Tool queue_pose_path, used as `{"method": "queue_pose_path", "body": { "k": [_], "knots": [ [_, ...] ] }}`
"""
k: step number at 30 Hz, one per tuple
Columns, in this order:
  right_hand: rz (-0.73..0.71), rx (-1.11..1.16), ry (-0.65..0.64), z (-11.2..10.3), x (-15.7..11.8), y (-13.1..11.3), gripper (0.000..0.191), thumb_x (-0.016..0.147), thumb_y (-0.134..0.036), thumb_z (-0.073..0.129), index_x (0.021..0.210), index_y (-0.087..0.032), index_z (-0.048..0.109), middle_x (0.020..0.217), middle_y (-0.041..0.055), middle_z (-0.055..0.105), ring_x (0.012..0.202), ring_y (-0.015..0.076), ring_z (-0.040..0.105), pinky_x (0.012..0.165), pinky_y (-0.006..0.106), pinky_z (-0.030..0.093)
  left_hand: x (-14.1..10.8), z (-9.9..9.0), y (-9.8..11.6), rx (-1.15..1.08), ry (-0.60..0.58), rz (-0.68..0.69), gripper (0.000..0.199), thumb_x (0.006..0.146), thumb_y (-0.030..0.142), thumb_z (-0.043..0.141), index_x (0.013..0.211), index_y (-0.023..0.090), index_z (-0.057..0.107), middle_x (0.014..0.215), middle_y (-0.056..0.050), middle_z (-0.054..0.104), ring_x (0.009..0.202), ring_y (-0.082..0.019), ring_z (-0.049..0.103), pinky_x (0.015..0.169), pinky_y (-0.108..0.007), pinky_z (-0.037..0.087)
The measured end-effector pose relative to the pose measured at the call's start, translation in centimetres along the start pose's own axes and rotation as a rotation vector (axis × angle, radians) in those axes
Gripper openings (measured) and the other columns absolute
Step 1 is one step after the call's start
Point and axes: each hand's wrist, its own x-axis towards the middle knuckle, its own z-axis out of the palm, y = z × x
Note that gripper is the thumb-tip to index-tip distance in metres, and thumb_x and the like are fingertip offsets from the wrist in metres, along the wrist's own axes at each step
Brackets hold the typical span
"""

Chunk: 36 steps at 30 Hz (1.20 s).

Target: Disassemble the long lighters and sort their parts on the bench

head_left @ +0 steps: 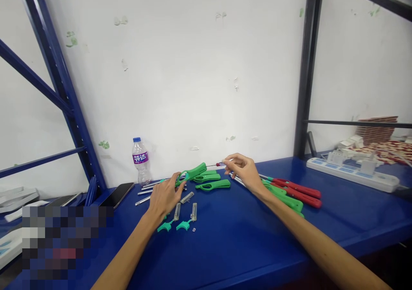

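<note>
L hand (165, 196): grn handle (197, 170); R hand (243, 170): screwdriver (220, 164) (capped btl (140, 160) behind).

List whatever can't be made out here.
All in the head view:
Screwdriver tip: too small to tell whether it touches the green handle.
Screwdriver's rear end: hidden by the right hand.
Metal rods: partly hidden by the left hand.
Small piece: too small to identify.
Lower left: masked by a pixelated patch.

Bottle (140, 158), phone (119, 194), power strip (350, 175).
</note>
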Motion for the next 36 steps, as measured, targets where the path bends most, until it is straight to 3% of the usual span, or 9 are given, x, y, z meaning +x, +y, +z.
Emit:
{"method": "queue_pose_path", "body": {
  "k": [5,10,16,23,31,36],
  "knots": [
    [-0.027,-0.005,0.041,-0.14,0.04,-0.16,0.042,0.078,-0.058,0.083,0.09,-0.02,0.072,0.072,0.0047,0.073,0.063,0.0212,0.069,0.055,0.029,0.054,-0.06,-0.11,0.26,0.0,-0.007,0.015,0.043,0.104,0.048,0.047,0.138,0.023,0.056,0.09,-0.007,0.08,0.082,-0.029,0.077,0.067,-0.03,0.046],
    [0.012,-0.013,-0.015,-0.22,-0.01,0.15,0.043,0.082,-0.059,0.08,0.092,-0.018,0.075,0.055,0.0008,0.066,0.047,0.0173,0.062,0.05,0.028,0.051,-0.05,-0.3,0.35,0.01,-0.019,0.014,0.043,0.104,0.047,0.046,0.138,0.022,0.056,0.088,-0.008,0.08,0.08,-0.03,0.076,0.065,-0.03,0.045],
    [-0.001,-0.028,-0.042,-0.44,0.2,0.41,0.046,0.087,-0.061,0.073,0.101,-0.017,0.074,0.08,0.0062,0.075,0.052,0.0154,0.066,0.045,0.024,0.045,0.01,-0.22,0.15,0.02,-0.012,0.009,0.043,0.105,0.047,0.045,0.138,0.022,0.056,0.088,-0.007,0.08,0.081,-0.03,0.076,0.065,-0.03,0.045],
    [-0.026,-0.057,-0.117,-0.25,0.02,0.05,0.044,0.096,-0.06,0.063,0.106,-0.019,0.071,0.076,0.0029,0.069,0.053,0.0143,0.064,0.043,0.022,0.043,-0.06,-0.06,0.03,0.023,0.002,0.017,0.042,0.105,0.047,0.046,0.138,0.023,0.055,0.089,-0.007,0.08,0.082,-0.03,0.077,0.065,-0.031,0.045],
    [-0.049,-0.07,-0.133,0.22,-0.41,-0.14,0.036,0.097,-0.056,0.062,0.098,-0.021,0.069,0.111,0.008,0.069,0.067,0.0144,0.065,0.046,0.022,0.046,-0.01,-0.05,0.14,0.016,0.005,0.012,0.044,0.105,0.048,0.045,0.139,0.021,0.055,0.091,-0.007,0.08,0.083,-0.03,0.077,0.066,-0.031,0.045],
    [0.006,-0.037,-0.132,0.14,-0.15,0.1,0.044,0.091,-0.057,0.069,0.118,-0.022,0.062,0.085,0.0014,0.068,0.053,0.0128,0.062,0.042,0.021,0.043,-0.03,-0.05,0.19,0.003,0.0,0.023,0.044,0.105,0.048,0.045,0.139,0.022,0.055,0.09,-0.006,0.08,0.081,-0.029,0.076,0.065,-0.031,0.045]
  ]
}}
